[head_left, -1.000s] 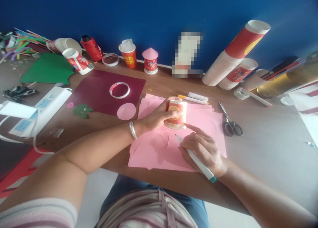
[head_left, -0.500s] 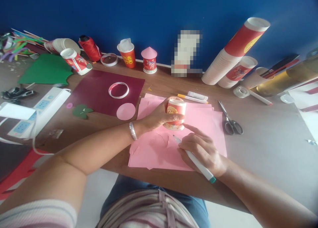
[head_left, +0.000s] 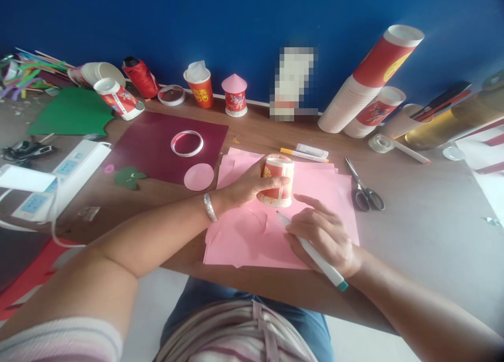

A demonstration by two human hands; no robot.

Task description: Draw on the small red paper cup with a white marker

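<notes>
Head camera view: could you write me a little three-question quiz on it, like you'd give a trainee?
1. What does the right hand hold?
A) scissors
B) a roll of tape
C) a white marker

2. True or false: a pink cone sits on top of a red patterned cup near the blue wall.

3. Fill in the blank: the left hand is wrapped around a ____.

Key: 1. C; 2. true; 3. paper cup
</notes>
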